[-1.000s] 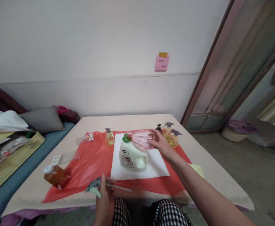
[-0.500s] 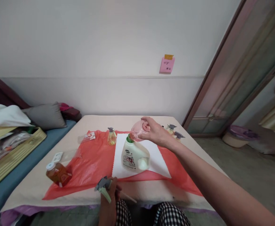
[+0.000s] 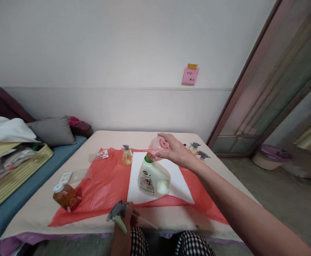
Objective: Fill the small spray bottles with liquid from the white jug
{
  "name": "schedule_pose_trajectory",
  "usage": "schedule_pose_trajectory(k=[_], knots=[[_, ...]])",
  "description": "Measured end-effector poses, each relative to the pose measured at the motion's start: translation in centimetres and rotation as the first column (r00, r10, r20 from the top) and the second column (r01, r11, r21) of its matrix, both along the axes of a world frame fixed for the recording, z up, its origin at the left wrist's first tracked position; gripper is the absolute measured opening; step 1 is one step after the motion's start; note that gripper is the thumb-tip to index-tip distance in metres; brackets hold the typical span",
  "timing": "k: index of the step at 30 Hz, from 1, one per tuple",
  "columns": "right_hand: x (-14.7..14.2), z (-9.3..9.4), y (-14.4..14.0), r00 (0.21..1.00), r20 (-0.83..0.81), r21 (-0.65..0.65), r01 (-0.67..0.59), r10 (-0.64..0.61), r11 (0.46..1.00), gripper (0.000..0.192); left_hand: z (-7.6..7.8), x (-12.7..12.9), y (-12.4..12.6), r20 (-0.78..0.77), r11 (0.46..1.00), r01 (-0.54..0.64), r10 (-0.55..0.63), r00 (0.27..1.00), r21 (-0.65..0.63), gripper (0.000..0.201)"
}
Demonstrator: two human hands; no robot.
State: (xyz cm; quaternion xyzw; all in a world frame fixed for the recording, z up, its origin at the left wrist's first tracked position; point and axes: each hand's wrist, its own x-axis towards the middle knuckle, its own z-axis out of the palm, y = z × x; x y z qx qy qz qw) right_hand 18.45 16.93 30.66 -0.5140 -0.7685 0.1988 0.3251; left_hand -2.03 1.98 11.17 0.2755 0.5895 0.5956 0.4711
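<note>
A pinkish see-through bottle point(image 3: 155, 146) is tipped over in my right hand point(image 3: 174, 151), its neck end down at the green mouth of a white detergent jug point(image 3: 154, 177). That jug stands upright on a white sheet point(image 3: 135, 177). Close to the table's front edge, my left hand point(image 3: 130, 216) is closed round a spray head point(image 3: 118, 213), grey on top with a light green trigger. The spray head's thin tube points right. Whether liquid is flowing between bottle and jug I cannot tell.
Red plastic point(image 3: 110, 185) covers part of the cream tabletop point(image 3: 104, 138). A jar of amber liquid point(image 3: 66, 197) lies tilted at left. A yellow spray bottle point(image 3: 127, 156) stands behind, and more spray bottles point(image 3: 203, 155) sit at right, partly behind my arm.
The view has shifted slightly. My right hand still tips the bottle at the jug's mouth, and my left hand keeps the spray head. Little else differs.
</note>
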Motion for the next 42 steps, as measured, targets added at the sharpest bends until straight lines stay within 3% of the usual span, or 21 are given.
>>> schedule_pose_trajectory(k=[3,7,12,19,23,25,26,29,31,34,37,42], knots=[[0.4,-0.4,0.0,1.0,-0.016,0.017,-0.009,0.009,1.0,0.073,-0.2,-0.3,0.1,-0.001,0.997,0.076,-0.076,0.997,0.0,0.042],[0.7,-0.8,-0.1,0.999,-0.044,0.025,-0.018,0.019,1.0,0.076,0.0,-0.1,0.4,0.063,0.997,0.069,-0.071,0.996,0.027,0.04],[1.0,-1.1,-0.6,0.996,-0.083,0.04,-0.04,0.043,0.998,0.074,0.6,0.5,0.6,0.027,0.997,0.057,-0.059,0.998,0.044,0.042],[2.0,-2.3,-1.5,0.983,-0.181,0.03,-0.032,0.037,0.999,0.076,3.0,0.7,1.8,0.007,0.994,-0.014,0.014,1.0,0.107,0.042],[2.8,-4.5,-1.9,0.939,-0.343,-0.021,0.033,-0.038,0.999,0.079,4.7,0.5,3.3,0.035,0.974,-0.126,0.121,0.992,0.191,0.04],[3.3,-6.3,-2.2,0.861,-0.495,-0.111,0.071,-0.117,0.991,0.077,5.6,0.5,4.0,0.068,0.959,-0.163,0.152,0.986,0.232,0.039],[3.5,-7.2,-2.3,0.78,-0.602,-0.184,0.071,-0.17,0.98,0.075,6.2,0.5,4.3,0.09,0.95,-0.185,0.167,0.982,0.251,0.039],[4.2,-9.9,-3.2,0.428,-0.835,-0.409,-0.061,-0.347,0.91,0.064,7.8,0.8,5.1,0.17,0.922,-0.251,0.208,0.963,0.296,0.038],[4.8,-11.3,-4.1,0.288,-0.861,-0.48,-0.187,-0.419,0.857,0.053,8.9,1.2,5.7,0.22,0.907,-0.271,0.206,0.954,0.324,0.037],[5.6,-12.7,-5.5,0.173,-0.866,-0.499,-0.336,-0.469,0.798,0.042,10.5,1.9,6.5,0.266,0.882,-0.276,0.181,0.947,0.382,0.038],[6.3,-13.3,-6.7,0.065,-0.873,-0.463,-0.428,-0.484,0.776,0.041,11.9,2.6,7.2,0.29,0.861,-0.281,0.164,0.943,0.424,0.038],[7.0,-12.7,-7.7,0.077,-0.904,-0.407,-0.458,-0.421,0.79,0.045,12.6,3.3,7.3,0.297,0.864,-0.261,0.137,0.945,0.431,0.036]])
